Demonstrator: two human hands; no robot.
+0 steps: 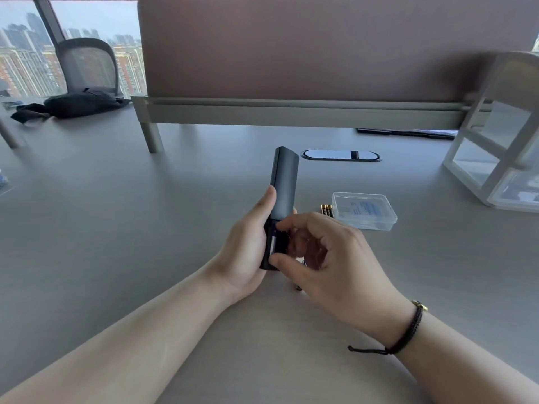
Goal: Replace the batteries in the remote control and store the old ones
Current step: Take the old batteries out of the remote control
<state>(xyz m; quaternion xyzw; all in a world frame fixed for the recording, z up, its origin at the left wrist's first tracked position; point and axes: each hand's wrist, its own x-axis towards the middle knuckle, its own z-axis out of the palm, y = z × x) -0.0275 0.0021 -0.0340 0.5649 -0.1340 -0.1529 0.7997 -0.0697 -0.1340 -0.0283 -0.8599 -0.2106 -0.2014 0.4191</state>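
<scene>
Remote control (282, 188) held up over the desk (116, 228), left hand (248, 246) on its left side, right hand (320, 252) at its lower right. Batteries (326, 210) lying on the desk just right of the remote, touching or nearly touching the plastic case (364, 210) to their right. Cable slot (341, 155) behind those, divider panel (320, 53) further back. Shelf unit (495, 147) far right.

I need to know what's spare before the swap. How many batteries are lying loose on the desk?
2 show: both batteries lie side by side on the desk, against the clear box, just past the right hand. That hand may hide more.
</scene>
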